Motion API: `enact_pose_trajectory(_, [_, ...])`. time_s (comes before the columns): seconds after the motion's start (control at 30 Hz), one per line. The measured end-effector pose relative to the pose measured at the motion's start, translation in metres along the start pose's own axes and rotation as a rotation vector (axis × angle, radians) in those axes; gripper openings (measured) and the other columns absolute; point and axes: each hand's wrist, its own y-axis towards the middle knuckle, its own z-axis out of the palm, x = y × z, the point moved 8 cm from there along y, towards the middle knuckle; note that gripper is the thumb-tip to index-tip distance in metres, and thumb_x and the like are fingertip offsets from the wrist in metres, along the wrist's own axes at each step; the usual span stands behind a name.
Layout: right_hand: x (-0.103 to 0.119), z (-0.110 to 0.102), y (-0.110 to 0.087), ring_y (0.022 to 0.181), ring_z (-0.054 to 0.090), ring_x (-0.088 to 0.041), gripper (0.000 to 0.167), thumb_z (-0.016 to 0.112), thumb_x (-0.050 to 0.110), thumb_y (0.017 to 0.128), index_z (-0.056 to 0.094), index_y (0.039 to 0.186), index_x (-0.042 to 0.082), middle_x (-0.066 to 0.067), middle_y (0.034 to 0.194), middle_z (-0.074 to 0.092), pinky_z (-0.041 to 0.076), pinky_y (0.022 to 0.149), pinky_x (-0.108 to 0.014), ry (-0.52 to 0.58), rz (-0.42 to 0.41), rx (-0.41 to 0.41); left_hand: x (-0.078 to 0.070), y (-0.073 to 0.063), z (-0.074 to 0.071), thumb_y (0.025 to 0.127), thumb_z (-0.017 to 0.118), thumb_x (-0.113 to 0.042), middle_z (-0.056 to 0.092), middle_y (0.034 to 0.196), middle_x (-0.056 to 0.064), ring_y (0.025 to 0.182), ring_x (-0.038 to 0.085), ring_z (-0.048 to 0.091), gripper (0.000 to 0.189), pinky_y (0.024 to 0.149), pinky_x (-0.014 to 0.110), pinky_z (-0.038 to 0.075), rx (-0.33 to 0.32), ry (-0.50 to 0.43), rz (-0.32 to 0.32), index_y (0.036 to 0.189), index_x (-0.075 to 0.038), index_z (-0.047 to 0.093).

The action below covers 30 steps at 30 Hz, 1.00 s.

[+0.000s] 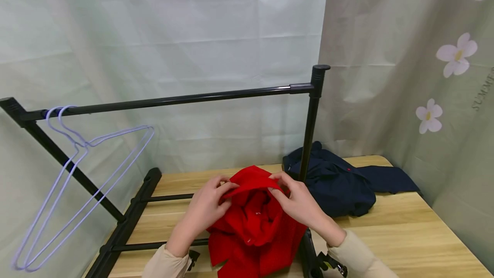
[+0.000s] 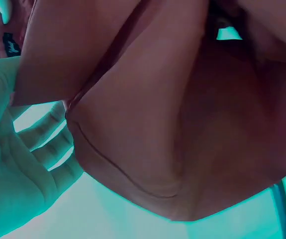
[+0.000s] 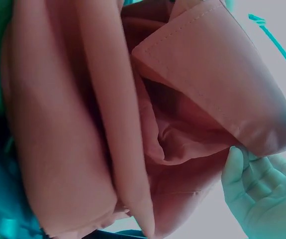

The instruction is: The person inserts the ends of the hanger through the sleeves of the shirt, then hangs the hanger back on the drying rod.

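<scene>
Left hand (image 1: 210, 203) and right hand (image 1: 300, 200) pinch red clothing (image 1: 256, 222); the rack (image 1: 193, 98), bearing hangers (image 1: 85, 144), partly blocks navy clothing (image 1: 339, 183).

Left hand (image 1: 208, 203) and right hand (image 1: 299, 199) grip red garment (image 1: 266, 250).

Hangers (image 1: 82, 144) hang from the rack (image 1: 185, 99), left of the garment (image 1: 258, 226).

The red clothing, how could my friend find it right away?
Find the black rack on the wooden table. Beside its right post, the left hand and right hand pinch the edge of a bunched red garment. It is bright red and held, while its neighbour, the dark blue garment, lies crumpled on the table.
</scene>
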Motion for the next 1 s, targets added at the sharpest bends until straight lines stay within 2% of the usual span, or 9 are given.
enact_pose_trajectory(0.13, [-0.004, 0.004, -0.001, 0.055, 0.041, -0.006, 0.026, 0.062, 0.011, 0.100, 0.062, 0.121, 0.027, 0.004, 0.100, 0.071, 0.041, 0.055, -0.026, -0.009, -0.005, 0.018, 0.012, -0.010, 0.005, 0.079, 0.073, -0.001, 0.061, 0.120, 0.005, 0.095, 0.020, 0.060, 0.041, 0.072, 0.038, 0.051, 0.040, -0.013, -0.073, 0.116, -0.020, 0.072])
enact_pose_trajectory(0.27, [-0.009, 0.009, -0.002, 0.053, 0.035, -0.005, 0.028, 0.062, 0.008, 0.098, 0.063, 0.119, 0.027, 0.005, 0.100, 0.071, 0.037, 0.054, -0.026, -0.027, 0.014, 0.044, 0.019, -0.019, 0.004, 0.079, 0.068, 0.001, 0.059, 0.124, 0.008, 0.098, 0.024, 0.060, 0.040, 0.076, 0.041, 0.051, 0.017, -0.012, -0.107, 0.114, -0.019, 0.072])
enact_pose_trajectory(0.4, [-0.014, 0.010, -0.004, 0.054, 0.039, -0.006, 0.028, 0.063, 0.006, 0.096, 0.065, 0.116, 0.026, 0.005, 0.093, 0.069, 0.039, 0.055, -0.026, -0.044, 0.033, 0.054, 0.022, -0.023, 0.002, 0.080, 0.067, 0.001, 0.058, 0.129, 0.009, 0.106, 0.030, 0.060, 0.037, 0.082, 0.045, 0.052, 0.002, -0.019, -0.122, 0.112, -0.018, 0.073])
enact_pose_trajectory(0.5, [-0.015, 0.011, -0.004, 0.055, 0.042, -0.008, 0.029, 0.063, 0.006, 0.095, 0.065, 0.115, 0.026, 0.006, 0.089, 0.068, 0.041, 0.055, -0.027, -0.047, 0.036, 0.060, 0.024, -0.025, 0.001, 0.082, 0.067, 0.000, 0.062, 0.121, 0.007, 0.107, 0.030, 0.060, 0.033, 0.085, 0.046, 0.052, 0.000, -0.014, -0.132, 0.110, -0.017, 0.074])
enact_pose_trajectory(0.63, [-0.017, 0.011, -0.004, 0.057, 0.045, -0.008, 0.029, 0.063, 0.006, 0.095, 0.065, 0.115, 0.027, 0.006, 0.089, 0.069, 0.042, 0.056, -0.027, -0.045, 0.032, 0.070, 0.024, -0.027, 0.002, 0.084, 0.066, 0.000, 0.066, 0.109, 0.001, 0.101, 0.024, 0.063, 0.030, 0.083, 0.043, 0.054, -0.004, -0.011, -0.138, 0.109, -0.016, 0.074])
enact_pose_trajectory(0.73, [-0.017, 0.010, -0.004, 0.058, 0.047, -0.009, 0.029, 0.063, 0.006, 0.095, 0.065, 0.115, 0.026, 0.006, 0.091, 0.069, 0.043, 0.057, -0.027, -0.038, 0.033, 0.073, 0.025, -0.027, 0.001, 0.085, 0.065, 0.001, 0.066, 0.109, -0.003, 0.098, 0.020, 0.064, 0.034, 0.080, 0.041, 0.054, -0.007, -0.049, -0.158, 0.111, -0.019, 0.073])
enact_pose_trajectory(0.83, [-0.014, 0.007, -0.002, 0.058, 0.047, -0.008, 0.029, 0.063, 0.005, 0.095, 0.065, 0.115, 0.026, 0.006, 0.094, 0.069, 0.044, 0.056, -0.027, -0.033, 0.030, 0.063, 0.025, -0.025, -0.005, 0.086, 0.063, 0.002, 0.066, 0.110, -0.004, 0.099, 0.019, 0.065, 0.036, 0.081, 0.041, 0.054, -0.037, -0.093, -0.164, 0.112, -0.020, 0.073])
enact_pose_trajectory(1.0, [-0.004, 0.000, 0.005, 0.049, 0.039, -0.007, 0.031, 0.061, 0.003, 0.094, 0.066, 0.116, 0.024, 0.006, 0.096, 0.068, 0.042, 0.049, -0.026, -0.029, 0.010, 0.032, 0.027, -0.018, -0.022, 0.087, 0.061, 0.002, 0.069, 0.108, -0.002, 0.095, 0.018, 0.066, 0.033, 0.080, 0.043, 0.054, -0.129, -0.131, -0.158, 0.111, -0.018, 0.072])
